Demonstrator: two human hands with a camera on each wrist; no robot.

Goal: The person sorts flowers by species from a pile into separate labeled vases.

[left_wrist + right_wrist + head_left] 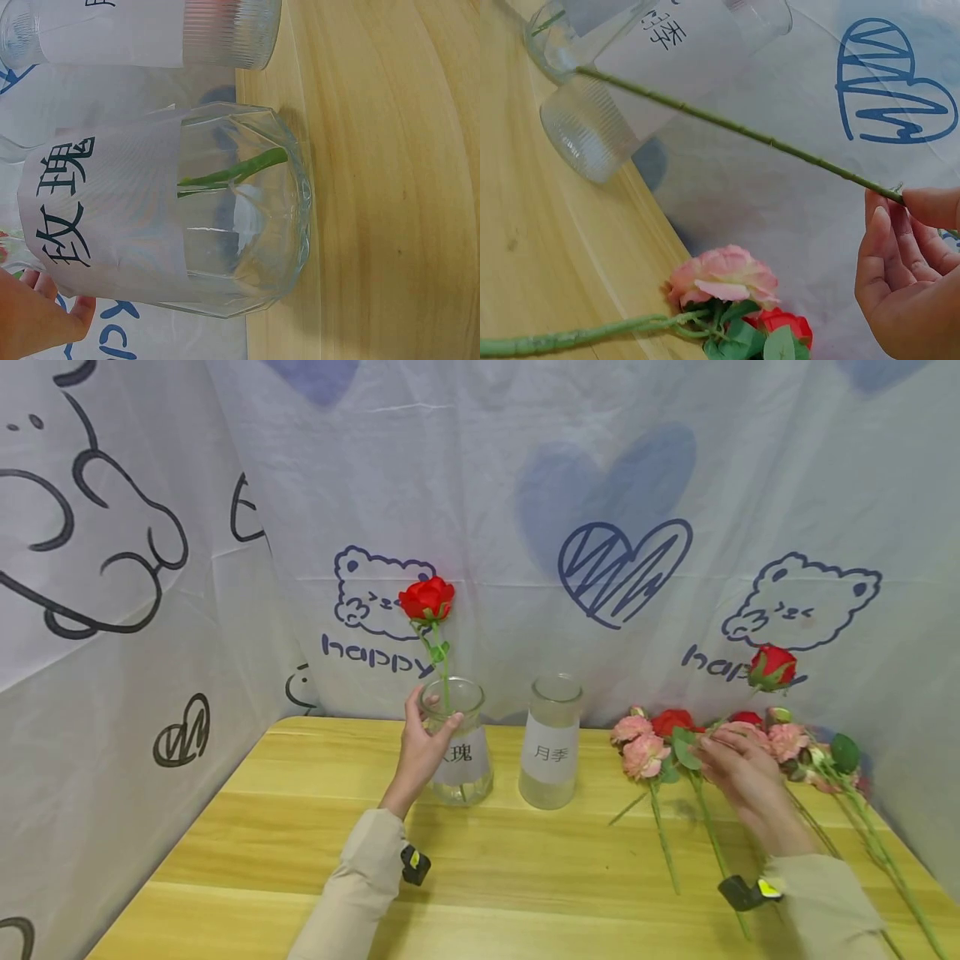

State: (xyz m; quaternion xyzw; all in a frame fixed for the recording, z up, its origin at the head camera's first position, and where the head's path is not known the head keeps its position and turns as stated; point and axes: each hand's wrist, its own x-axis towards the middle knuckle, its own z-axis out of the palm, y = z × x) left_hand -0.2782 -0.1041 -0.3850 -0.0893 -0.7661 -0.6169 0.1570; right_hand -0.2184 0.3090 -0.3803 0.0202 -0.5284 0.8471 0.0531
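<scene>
In the head view, my left hand (422,750) grips the neck of a faceted glass vase (480,783) that stands on the table. Its white label carries black characters. One red rose (427,600) stands upright in this vase, and the left wrist view shows the lower end of its green stem (255,163) inside. My right hand (750,781) pinches the stem of another red rose (773,668), whose bloom is raised above the flowers on the table. In the right wrist view the held stem (772,142) runs bare and slanted from thumb and fingertips.
A second, ribbed glass vase (550,789) with a white label stands right of the first. Pink flowers (645,756), several red roses and green stems lie along the right of the wooden table (300,835). A printed cloth (487,510) hangs behind.
</scene>
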